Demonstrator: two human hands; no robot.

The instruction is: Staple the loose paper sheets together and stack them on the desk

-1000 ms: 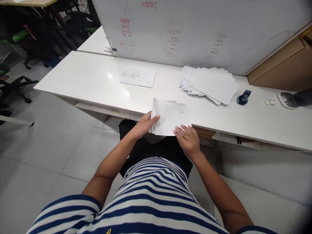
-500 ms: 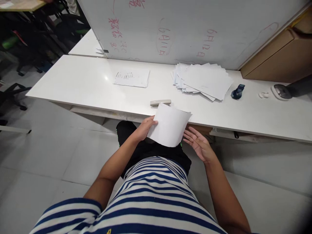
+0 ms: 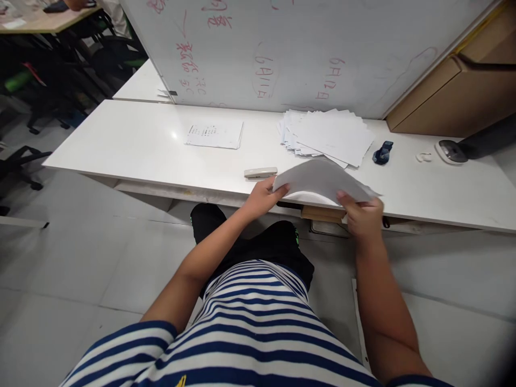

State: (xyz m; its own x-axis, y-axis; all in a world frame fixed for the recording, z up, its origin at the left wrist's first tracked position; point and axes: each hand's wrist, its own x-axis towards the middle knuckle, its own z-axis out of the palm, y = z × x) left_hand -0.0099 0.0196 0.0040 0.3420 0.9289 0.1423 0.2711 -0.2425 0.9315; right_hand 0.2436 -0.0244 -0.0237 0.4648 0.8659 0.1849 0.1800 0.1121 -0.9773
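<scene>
My left hand (image 3: pixel 264 199) grips the left end of some white paper (image 3: pixel 322 176), thumb on top. At the other end my right hand (image 3: pixel 364 216) is closed on the paper's near right corner. Between both hands the paper bows upward, above the front edge of the white desk (image 3: pixel 137 156). Whether it is one sheet or more I cannot tell. A pale stapler (image 3: pixel 260 172) lies just beyond my left hand. Behind the held paper sits a fanned pile of white sheets (image 3: pixel 332 134).
A neat stack of printed sheets (image 3: pixel 215 134) lies left on the desk. To the right are a dark blue object (image 3: pixel 382 152), a small white item (image 3: pixel 423 157) and a grey-and-white device (image 3: pixel 451 152). A whiteboard (image 3: pixel 298 54) and cardboard boxes (image 3: pixel 447 102) stand behind.
My right hand was open beside the paper and now grips its right end. The paper has moved up and right, from hanging curled near my lap to stretched between both hands.
</scene>
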